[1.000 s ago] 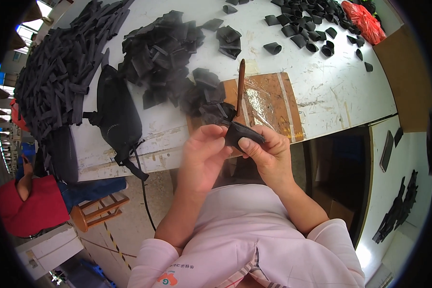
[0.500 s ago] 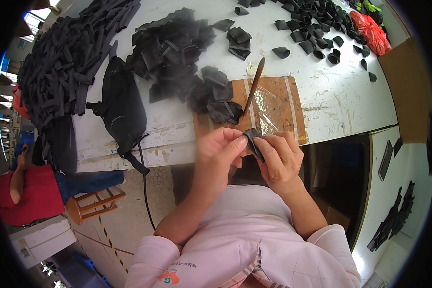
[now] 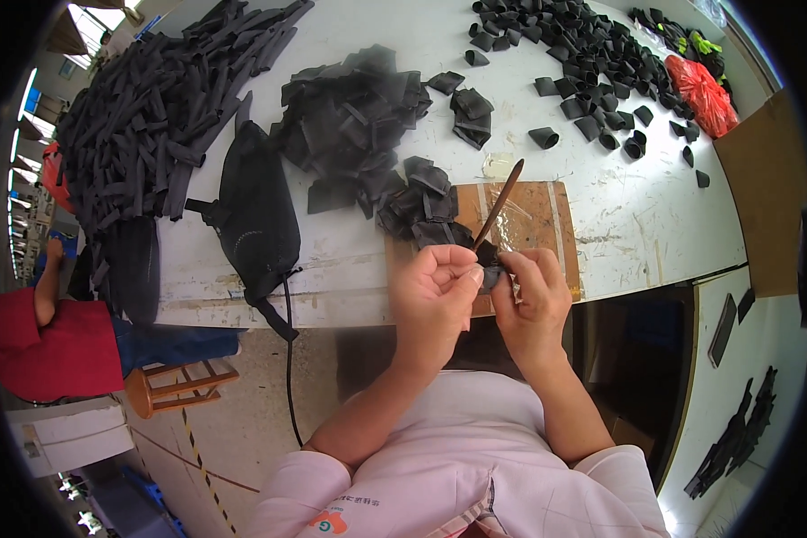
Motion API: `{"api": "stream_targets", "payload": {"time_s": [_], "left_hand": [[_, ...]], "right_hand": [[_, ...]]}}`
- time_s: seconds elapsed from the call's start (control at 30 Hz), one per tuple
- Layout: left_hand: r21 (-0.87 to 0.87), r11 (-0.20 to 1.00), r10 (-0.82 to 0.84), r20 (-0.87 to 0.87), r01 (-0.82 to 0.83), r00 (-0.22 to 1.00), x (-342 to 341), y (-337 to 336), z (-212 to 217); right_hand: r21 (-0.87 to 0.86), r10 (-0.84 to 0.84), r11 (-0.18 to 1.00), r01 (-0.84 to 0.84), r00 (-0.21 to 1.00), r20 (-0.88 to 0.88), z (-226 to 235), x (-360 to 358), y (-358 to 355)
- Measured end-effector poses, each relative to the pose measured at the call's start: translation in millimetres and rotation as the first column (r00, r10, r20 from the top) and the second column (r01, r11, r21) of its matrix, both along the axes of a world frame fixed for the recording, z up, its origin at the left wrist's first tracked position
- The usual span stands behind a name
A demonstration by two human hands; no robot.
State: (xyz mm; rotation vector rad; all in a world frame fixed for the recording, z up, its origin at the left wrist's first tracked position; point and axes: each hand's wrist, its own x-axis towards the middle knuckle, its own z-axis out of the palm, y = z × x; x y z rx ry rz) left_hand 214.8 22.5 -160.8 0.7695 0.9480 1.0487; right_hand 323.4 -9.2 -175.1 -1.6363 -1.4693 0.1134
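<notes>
Both hands have drawn closer since a moment ago: left hand [image 3: 433, 296] and right hand [image 3: 533, 300] pinch the small black piece [image 3: 490, 266]; the brown stick [image 3: 498, 204] should stay steady.

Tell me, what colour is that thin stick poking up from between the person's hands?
Reddish brown, seen clearly in the head view: the stick rises over the brown board.
</notes>
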Motion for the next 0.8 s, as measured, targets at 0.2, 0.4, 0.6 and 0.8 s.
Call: {"api": "stream_targets", "payload": {"time_s": [0.2,0.4,0.6,0.8], "left_hand": [[-0.059,0.943,-0.274,0.412,0.326,0.869,-18.0,10.6,7.5],[0.473,0.877,0.171,-0.15,-0.082,0.974,8.2,5.5,14.7],[0.02,0.893,-0.244,0.861,0.45,0.446,-1.8,57.2,62.8],[0.01,0.933,-0.294,0.596,0.359,0.747,-4.2,64.5,32.8]], "right_hand": [[-0.101,0.022,0.932,-0.349,0.332,-0.943,19.2,14.9,2.9],[0.032,-0.037,0.862,-0.506,-0.125,-0.992,31.8,11.9,14.7],[0.088,0.342,0.805,-0.587,0.338,-0.877,100.2,32.1,56.7],[0.128,0.311,0.705,-0.697,0.142,-0.94,41.5,39.7,74.2]]}}
